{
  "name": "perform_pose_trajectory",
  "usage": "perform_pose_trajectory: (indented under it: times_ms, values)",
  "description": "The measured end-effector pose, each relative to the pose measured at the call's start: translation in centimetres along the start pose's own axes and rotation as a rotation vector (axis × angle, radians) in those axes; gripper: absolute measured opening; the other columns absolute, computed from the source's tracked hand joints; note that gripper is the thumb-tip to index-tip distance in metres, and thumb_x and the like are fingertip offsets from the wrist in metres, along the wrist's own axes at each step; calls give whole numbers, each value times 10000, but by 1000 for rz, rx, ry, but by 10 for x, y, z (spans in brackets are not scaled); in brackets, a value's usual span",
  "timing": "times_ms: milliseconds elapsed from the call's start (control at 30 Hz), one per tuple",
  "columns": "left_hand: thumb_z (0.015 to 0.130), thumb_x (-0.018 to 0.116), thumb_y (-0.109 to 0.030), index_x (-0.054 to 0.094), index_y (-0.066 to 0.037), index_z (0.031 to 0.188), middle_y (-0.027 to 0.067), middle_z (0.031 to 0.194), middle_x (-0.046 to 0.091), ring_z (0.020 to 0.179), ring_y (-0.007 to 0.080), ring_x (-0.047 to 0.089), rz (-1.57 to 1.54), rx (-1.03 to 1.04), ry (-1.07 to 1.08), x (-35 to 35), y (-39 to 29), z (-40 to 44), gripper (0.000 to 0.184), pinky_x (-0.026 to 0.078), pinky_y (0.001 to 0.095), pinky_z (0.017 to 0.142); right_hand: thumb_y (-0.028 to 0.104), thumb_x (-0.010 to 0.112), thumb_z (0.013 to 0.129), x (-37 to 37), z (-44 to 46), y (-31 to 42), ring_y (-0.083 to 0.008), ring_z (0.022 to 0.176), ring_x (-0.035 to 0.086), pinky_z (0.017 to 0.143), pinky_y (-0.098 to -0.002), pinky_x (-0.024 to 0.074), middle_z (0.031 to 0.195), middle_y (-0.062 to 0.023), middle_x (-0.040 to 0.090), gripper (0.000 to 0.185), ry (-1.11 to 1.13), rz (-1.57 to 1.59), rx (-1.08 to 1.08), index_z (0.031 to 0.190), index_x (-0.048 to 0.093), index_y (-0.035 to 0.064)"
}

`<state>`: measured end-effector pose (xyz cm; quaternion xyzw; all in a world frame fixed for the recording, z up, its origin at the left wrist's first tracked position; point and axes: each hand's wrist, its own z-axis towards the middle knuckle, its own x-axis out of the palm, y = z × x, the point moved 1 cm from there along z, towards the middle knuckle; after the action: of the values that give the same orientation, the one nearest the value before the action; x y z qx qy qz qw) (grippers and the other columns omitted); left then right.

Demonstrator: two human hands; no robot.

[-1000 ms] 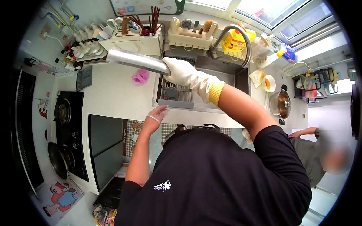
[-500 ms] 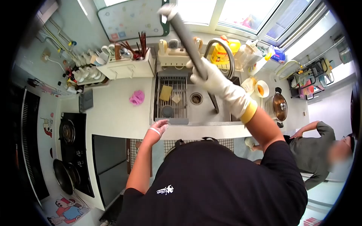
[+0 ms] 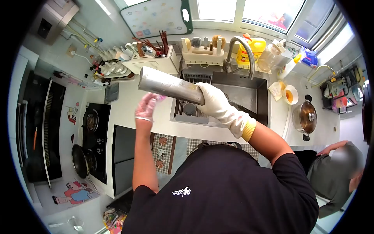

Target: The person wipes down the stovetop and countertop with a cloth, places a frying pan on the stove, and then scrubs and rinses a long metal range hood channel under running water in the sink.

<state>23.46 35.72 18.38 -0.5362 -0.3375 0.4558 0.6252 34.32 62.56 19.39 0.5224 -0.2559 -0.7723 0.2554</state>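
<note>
partly hidden: pink bundle (image 3: 162,97) behind metal piece (image 3: 170,84); right grip (image 3: 214,102) closed round piece; left grip (image 3: 145,108), can't tell.

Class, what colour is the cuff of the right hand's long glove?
The cuff is yellow, shown best in the head view.

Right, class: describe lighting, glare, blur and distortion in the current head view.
Head view: the window is nearly washed out; same view: the metal object in the right hand has a pale sheen; same view: a blurred patch covers part of the person at far right; fisheye curvature, black corners.
</note>
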Motion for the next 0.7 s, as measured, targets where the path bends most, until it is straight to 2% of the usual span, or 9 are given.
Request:
perform_pose_trajectory:
  times_ms: [133, 233, 267, 367, 433, 500, 600, 667, 700]
  values:
    - [1038, 610, -178, 635, -61, 1329, 53, 1190, 697, 1096, 165, 643, -39, 80, -90, -16, -46, 12, 315, 495, 322, 977, 141, 830, 708, -8, 0, 0, -387, 1025, 655, 895, -440, 538, 1085, -177, 665, 590, 14, 4, 0, 1232, 573, 54]
    - [1029, 618, -148, 630, -49, 1327, 66, 1186, 698, 1104, 163, 643, 102, -59, 0, -18, -33, 18, 315, 502, 311, 979, 175, 841, 718, -31, -2, -8, -394, 1043, 651, 928, -427, 528, 1123, -201, 657, 626, -37, 8, -17, 1263, 561, 46]
    - [1029, 618, -148, 630, -49, 1327, 66, 1186, 698, 1104, 163, 643, 96, -80, 2, -12, -17, 18, 315, 502, 311, 979, 190, 836, 746, -42, -3, -16, -370, 1028, 659, 927, -411, 529, 1117, -200, 653, 623, -125, 19, -95, 1278, 549, 39]
    - [977, 681, -109, 638, -66, 1311, 88, 1171, 694, 1097, 170, 640, 263, -119, 130, 16, 51, 24, 340, 526, 319, 972, 171, 830, 758, -78, -8, -30, -363, 1012, 657, 917, -398, 527, 1102, -199, 641, 597, -288, 31, 50, 1264, 547, 28]
    - [906, 754, -181, 589, -76, 1387, 177, 1306, 655, 1205, 285, 635, 473, -244, 310, 61, 92, 28, 520, 517, 395, 1008, 184, 823, 803, -96, -11, -40, -355, 1018, 656, 923, -397, 524, 1121, -207, 642, 591, -335, 29, 124, 1284, 527, 10]
    - [827, 797, -255, 579, -79, 1398, 228, 1345, 618, 1238, 403, 593, 861, -115, 472, 108, 135, 39, 636, 507, 433, 1028, 174, 826, 800, -102, -16, -40, -353, 1043, 654, 940, -393, 519, 1140, -200, 645, 613, -363, 34, 170, 1308, 520, 17]
    - [813, 790, -192, 588, -76, 1364, 209, 1332, 618, 1240, 385, 590, 1185, -213, 560, 158, 178, 70, 598, 484, 439, 1058, 127, 844, 748, -104, -16, -32, -340, 1073, 646, 969, -388, 509, 1178, -192, 640, 687, -384, 13, 149, 1343, 517, 22]
    - [838, 767, -203, 583, -144, 1409, 204, 1356, 610, 1244, 359, 603, 1293, -109, 491, 164, 267, 99, 603, 520, 419, 1026, 60, 841, 644, -97, -15, -38, -330, 1091, 635, 979, -376, 504, 1216, -187, 627, 802, -423, -71, 32, 1379, 521, 37]
    - [852, 751, -157, 547, -154, 1444, 218, 1410, 571, 1286, 358, 576, 1326, -164, 576, 172, 266, 112, 627, 511, 436, 1046, 57, 846, 639, -96, -8, -36, -339, 1069, 637, 967, -385, 509, 1182, -183, 630, 817, -377, -29, 39, 1387, 517, 46]
